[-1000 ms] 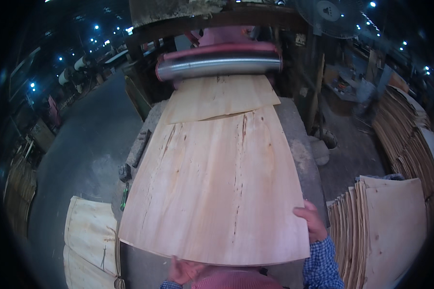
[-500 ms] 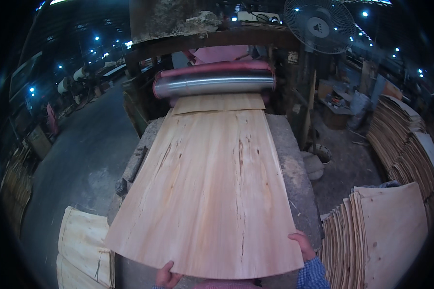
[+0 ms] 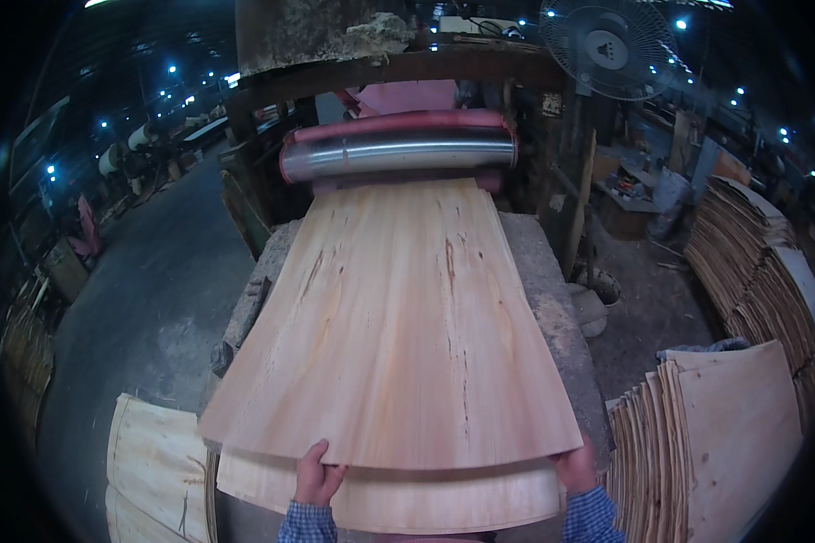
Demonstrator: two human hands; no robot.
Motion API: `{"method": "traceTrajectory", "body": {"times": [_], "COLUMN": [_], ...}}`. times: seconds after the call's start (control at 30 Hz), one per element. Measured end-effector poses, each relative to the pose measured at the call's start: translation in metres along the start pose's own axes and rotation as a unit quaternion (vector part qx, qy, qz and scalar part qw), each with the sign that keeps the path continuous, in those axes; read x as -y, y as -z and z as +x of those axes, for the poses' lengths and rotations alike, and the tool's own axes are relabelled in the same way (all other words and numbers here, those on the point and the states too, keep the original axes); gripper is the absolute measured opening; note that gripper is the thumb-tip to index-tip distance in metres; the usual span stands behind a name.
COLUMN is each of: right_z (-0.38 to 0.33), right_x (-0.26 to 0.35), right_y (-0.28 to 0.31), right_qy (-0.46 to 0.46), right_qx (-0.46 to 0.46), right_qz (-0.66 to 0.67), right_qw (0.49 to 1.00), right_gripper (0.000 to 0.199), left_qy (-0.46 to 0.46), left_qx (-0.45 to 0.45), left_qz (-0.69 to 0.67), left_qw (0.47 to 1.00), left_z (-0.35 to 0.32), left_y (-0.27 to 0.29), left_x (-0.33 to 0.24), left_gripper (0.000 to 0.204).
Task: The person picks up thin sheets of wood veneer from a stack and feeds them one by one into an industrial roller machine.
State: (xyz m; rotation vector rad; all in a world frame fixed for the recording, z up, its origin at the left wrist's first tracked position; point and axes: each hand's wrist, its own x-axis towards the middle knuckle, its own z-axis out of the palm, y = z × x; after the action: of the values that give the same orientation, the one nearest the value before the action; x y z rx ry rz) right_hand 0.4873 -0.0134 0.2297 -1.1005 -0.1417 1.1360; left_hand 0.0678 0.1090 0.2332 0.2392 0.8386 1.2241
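Observation:
A large wood veneer sheet (image 3: 398,335) with dark cracks stretches from the steel roller (image 3: 398,154) toward me. My left hand (image 3: 317,475) grips its near edge left of the middle, thumb on top and fingers underneath. At the near right corner my right hand (image 3: 577,463) is closed on the same sheet, its fingers partly hidden. Beneath the raised near edge lies another veneer sheet (image 3: 444,500). The far edge of the held sheet reaches up close to the roller.
A stone-like bench (image 3: 557,308) bears the sheets. Veneer stacks stand at the right (image 3: 733,434), farther right (image 3: 752,262) and lower left (image 3: 158,462). A fan (image 3: 607,50) is mounted at upper right. Pink cloth (image 3: 407,98) and a person's arm show behind the roller.
The held sheet has moved forward toward the roller with both hands, covering the short piece seen there before. The sheet underneath now shows at the near end.

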Motion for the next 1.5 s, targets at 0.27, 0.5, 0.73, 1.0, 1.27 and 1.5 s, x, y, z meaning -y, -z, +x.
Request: {"method": "traceTrajectory", "body": {"times": [0.27,0.5,0.73,1.0,1.27,1.5], "right_z": [-0.024,-0.036,-0.011,-0.020,-0.003,0.042], "right_x": [-0.087,-0.064,-0.035,0.033,0.025,-0.029], "right_y": [0.062,0.060,0.070,-0.044,0.031,0.092], "right_qy": [0.331,0.233,0.138,-0.037,-0.069,-0.080], "right_qx": [-0.039,-0.043,-0.075,0.237,0.194,0.157], "right_qz": [-0.705,-0.754,-0.628,-0.298,-0.090,-0.114], "right_qw": [0.625,0.612,0.762,0.924,0.974,0.978], "right_gripper": [0.042,0.039,0.040,0.039,0.038,0.040], "left_qy": [0.033,0.092,0.107,0.351,-0.015,0.107], "left_qx": [-0.007,-0.061,-0.069,0.195,0.037,0.068], "left_qz": [0.068,0.112,0.207,-0.030,-0.193,0.039], "left_qw": [0.997,0.987,0.970,0.915,0.980,0.991], "left_z": [0.171,0.251,0.087,-0.075,-0.116,-0.079], "left_y": [-0.009,-0.022,0.024,0.181,0.042,0.101], "left_x": [0.013,0.016,0.060,0.094,0.018,0.029], "left_gripper": [0.026,0.031,0.030,0.073,0.039,0.043]}}
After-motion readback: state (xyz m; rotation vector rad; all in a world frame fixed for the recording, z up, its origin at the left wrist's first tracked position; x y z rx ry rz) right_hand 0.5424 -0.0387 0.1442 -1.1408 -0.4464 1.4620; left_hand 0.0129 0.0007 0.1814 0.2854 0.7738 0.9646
